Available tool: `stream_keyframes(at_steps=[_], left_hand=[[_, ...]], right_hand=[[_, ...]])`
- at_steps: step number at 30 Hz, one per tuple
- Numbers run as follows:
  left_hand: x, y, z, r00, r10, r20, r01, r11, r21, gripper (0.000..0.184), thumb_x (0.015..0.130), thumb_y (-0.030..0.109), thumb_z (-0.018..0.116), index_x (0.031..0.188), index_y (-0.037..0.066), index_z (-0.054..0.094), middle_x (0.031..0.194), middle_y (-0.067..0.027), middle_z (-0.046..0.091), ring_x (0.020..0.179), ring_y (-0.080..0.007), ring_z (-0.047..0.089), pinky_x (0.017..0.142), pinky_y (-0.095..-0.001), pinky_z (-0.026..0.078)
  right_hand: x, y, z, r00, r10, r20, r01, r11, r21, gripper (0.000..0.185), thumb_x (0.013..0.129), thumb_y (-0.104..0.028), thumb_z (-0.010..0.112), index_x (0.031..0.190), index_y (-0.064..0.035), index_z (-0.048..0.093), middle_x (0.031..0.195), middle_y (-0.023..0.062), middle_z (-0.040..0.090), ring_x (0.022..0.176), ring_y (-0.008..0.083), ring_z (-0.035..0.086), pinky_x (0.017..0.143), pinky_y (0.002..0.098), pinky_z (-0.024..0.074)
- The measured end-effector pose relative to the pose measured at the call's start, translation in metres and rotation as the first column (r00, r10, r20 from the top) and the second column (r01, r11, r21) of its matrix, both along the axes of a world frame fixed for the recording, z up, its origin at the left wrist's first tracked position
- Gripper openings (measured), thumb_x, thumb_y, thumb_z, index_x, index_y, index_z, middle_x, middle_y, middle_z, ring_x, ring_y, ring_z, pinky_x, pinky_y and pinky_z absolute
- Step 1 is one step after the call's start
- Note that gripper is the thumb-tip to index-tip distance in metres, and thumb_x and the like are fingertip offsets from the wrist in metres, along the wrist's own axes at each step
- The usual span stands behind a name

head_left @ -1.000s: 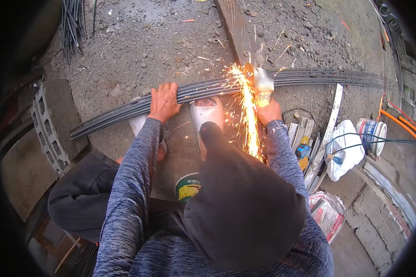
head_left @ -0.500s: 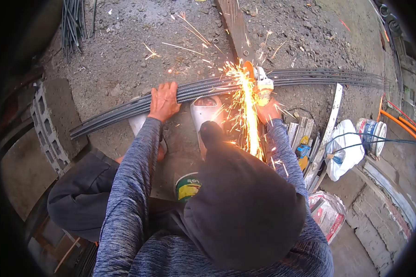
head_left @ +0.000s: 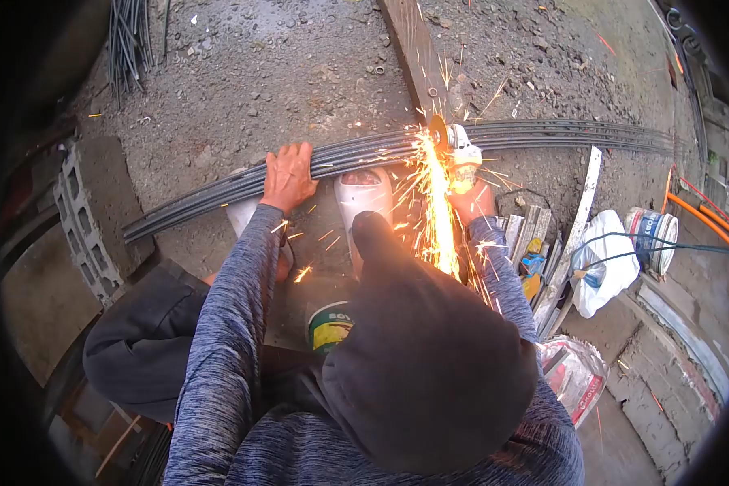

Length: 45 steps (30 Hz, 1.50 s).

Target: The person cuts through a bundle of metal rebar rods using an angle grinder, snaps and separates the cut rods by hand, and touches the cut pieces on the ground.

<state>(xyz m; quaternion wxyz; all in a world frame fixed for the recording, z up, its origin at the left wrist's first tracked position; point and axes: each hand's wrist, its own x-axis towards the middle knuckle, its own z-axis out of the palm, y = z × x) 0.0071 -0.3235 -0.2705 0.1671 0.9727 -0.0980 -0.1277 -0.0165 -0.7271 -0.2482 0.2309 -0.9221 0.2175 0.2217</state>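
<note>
A long bundle of steel rebar (head_left: 219, 190) runs across the ground in front of me. My left hand (head_left: 290, 176) is closed over the rods left of the middle, fingers laid across their far side. In my right hand (head_left: 473, 202) is an angle grinder (head_left: 463, 154), gripped by its body, which glare partly hides. Its cutting disc (head_left: 438, 132) meets the rods near the middle, and a bright stream of sparks (head_left: 437, 219) pours down towards me. The exact contact point is hidden by the sparks. Under the rods near the disc lies the end of a wooden beam (head_left: 414, 61).
A hollow concrete block (head_left: 85, 231) stands at left. More rods (head_left: 128, 44) lie at the upper left. To the right are wood strips (head_left: 529, 227), a white plastic bag (head_left: 606, 267), a paint bucket (head_left: 650, 240) and orange hoses (head_left: 701, 212). A green-and-yellow bucket (head_left: 329, 326) sits between my legs.
The disc and grinder have tilted and shifted slightly, with my right hand a little lower. Sparks now scatter differently, some reaching my left forearm. My left hand and the rods stay put.
</note>
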Motion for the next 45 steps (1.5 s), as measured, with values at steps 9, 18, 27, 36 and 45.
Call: stream_keyframes(at_steps=[9,18,27,36,45], left_hand=[[-0.001,0.001,-0.003,1.000,0.001,0.018,0.000,1.000,-0.023,0.043,0.073,0.021,0.081,0.106,0.010,0.057,0.102,-0.0123,0.065,0.104,-0.0347,0.062,0.086,-0.0510,0.043],[-0.001,0.001,-0.002,1.000,0.004,0.017,-0.003,0.999,-0.036,0.044,0.072,0.020,0.082,0.106,0.010,0.056,0.102,-0.0119,0.065,0.104,-0.0346,0.062,0.085,-0.0508,0.043],[-0.001,0.002,-0.003,1.000,-0.006,0.007,0.006,1.000,-0.007,0.043,0.073,0.021,0.081,0.105,0.010,0.056,0.102,-0.0119,0.065,0.104,-0.0343,0.063,0.084,-0.0510,0.043],[-0.001,0.001,-0.002,1.000,-0.007,-0.026,0.007,1.000,-0.010,0.045,0.070,0.019,0.081,0.107,0.010,0.056,0.105,-0.0123,0.063,0.107,-0.0349,0.061,0.085,-0.0499,0.043],[-0.001,0.002,-0.001,1.000,-0.008,-0.025,0.008,1.000,-0.006,0.046,0.071,0.018,0.080,0.108,0.009,0.055,0.107,-0.0127,0.063,0.107,-0.0350,0.061,0.086,-0.0494,0.042]], right_hand=[[-0.022,-0.015,-0.021,0.977,0.145,0.154,-0.157,0.985,0.066,0.060,0.069,-0.037,0.085,0.107,0.0051,0.067,0.099,0.0274,0.073,0.093,0.0404,0.073,0.084,0.0480,0.0577],[-0.019,0.003,0.010,0.999,0.014,0.045,-0.013,0.999,-0.031,0.060,0.068,-0.039,0.086,0.104,0.0050,0.068,0.093,0.0258,0.074,0.088,0.0401,0.074,0.080,0.0461,0.0582],[-0.045,-0.022,-0.029,0.994,0.056,0.093,-0.061,0.997,0.056,0.056,0.067,-0.035,0.084,0.101,0.0061,0.068,0.089,0.0235,0.075,0.083,0.0357,0.075,0.077,0.0438,0.0580],[-0.042,0.002,0.020,0.999,-0.019,0.034,0.019,1.000,0.009,0.058,0.065,-0.031,0.081,0.105,0.0078,0.066,0.090,0.0248,0.074,0.084,0.0384,0.074,0.079,0.0453,0.0582],[-0.053,0.002,0.024,0.997,-0.063,0.038,0.060,0.995,0.085,0.054,0.068,-0.031,0.079,0.107,0.0042,0.067,0.092,0.0233,0.074,0.086,0.0371,0.074,0.081,0.0449,0.0580]])
